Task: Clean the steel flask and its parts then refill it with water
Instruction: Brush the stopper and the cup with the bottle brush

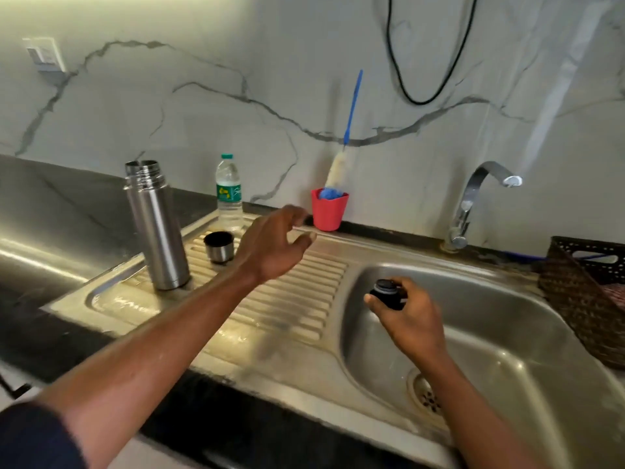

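Flask (155, 228): steel, upright, uncapped, threaded neck bare; stands on the left part of the drainboard (287, 299).
Cap (219, 247): small steel cup, mouth up, dark inside; on the drainboard just right of the flask, apart from it.
Stopper (387, 294): black, round; gripped by the right hand (409, 319) between thumb and curled fingers, held above the basin (507, 316).
Left hand (274, 245): over the drainboard, arm stretched forward, fingers loosely bent with thumb apart, grasping nothing; near the red cup (329, 211), not touching it.
Bottle (229, 194): clear plastic, green cap and label, upright at the back edge behind the cap.
Brush (340, 167): pale bristles, blue handle, standing in the red cup and leaning on the wall.
Tap (473, 198): chrome, curved, behind the basin.
Drain (426, 396): in the basin floor, below the right forearm.
Basket (581, 292): dark woven, right of the basin.
Cable (422, 79): black loop hanging on the wall.
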